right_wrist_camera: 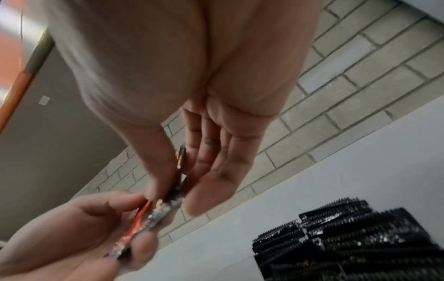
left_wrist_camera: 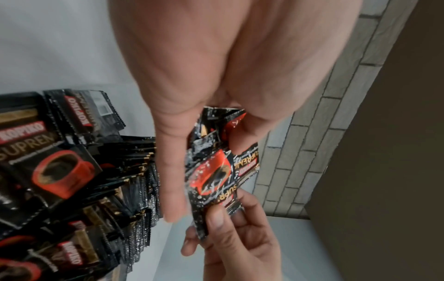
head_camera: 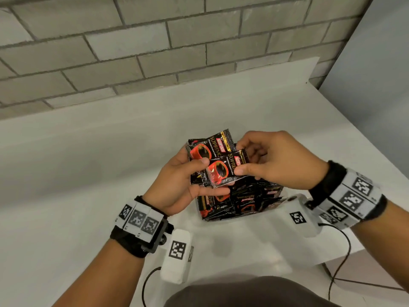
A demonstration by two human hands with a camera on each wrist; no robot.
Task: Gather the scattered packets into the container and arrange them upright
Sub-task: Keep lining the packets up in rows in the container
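Note:
Black coffee packets with a red cup print fill a clear container (head_camera: 240, 204) on the white table; many stand on edge inside it (left_wrist_camera: 134, 190) (right_wrist_camera: 348, 237). Above the container my left hand (head_camera: 194, 176) holds a small fan of packets (head_camera: 208, 149) between thumb and fingers (left_wrist_camera: 211, 176). My right hand (head_camera: 250, 165) pinches the front packet (head_camera: 223, 171) of that fan by its right edge, thumb on the face, fingers behind. In the right wrist view the packets show edge-on (right_wrist_camera: 153, 214) between both hands.
A white table (head_camera: 88, 173) runs to a grey brick wall (head_camera: 132, 52) behind. Its right edge (head_camera: 354, 129) drops off near my right arm. Cables (head_camera: 340, 258) trail from both wrist cameras toward my body.

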